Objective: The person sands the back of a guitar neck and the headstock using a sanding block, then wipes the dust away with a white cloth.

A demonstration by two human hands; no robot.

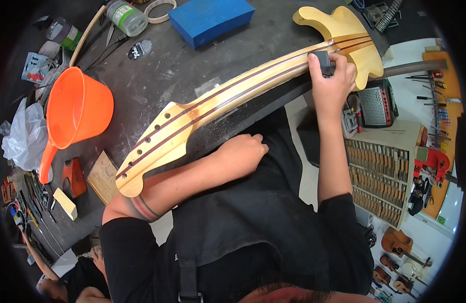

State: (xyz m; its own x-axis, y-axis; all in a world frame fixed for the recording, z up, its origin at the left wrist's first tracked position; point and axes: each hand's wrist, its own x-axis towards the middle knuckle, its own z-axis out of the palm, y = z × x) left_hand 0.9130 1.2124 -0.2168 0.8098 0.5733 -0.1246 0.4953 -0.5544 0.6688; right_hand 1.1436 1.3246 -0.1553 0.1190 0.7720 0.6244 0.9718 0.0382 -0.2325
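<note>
An unfinished pale wood guitar neck [228,96] with two dark stripes lies across the dark workbench [157,76], its headstock [147,151] toward me and the yellow body [349,35] at the far right. My right hand [331,81] presses a small dark sanding block [324,61] onto the neck near the body. My left hand [243,151] is curled into a fist under the neck, its forearm running below the headstock, and I cannot see it holding anything.
An orange plastic scoop [76,111] and a white plastic bag [23,136] sit at the left. A blue foam block [210,17], tape roll [159,9] and bottle [126,17] lie at the back. A drawer cabinet [384,171] stands at the right. Another person [66,272] crouches at the lower left.
</note>
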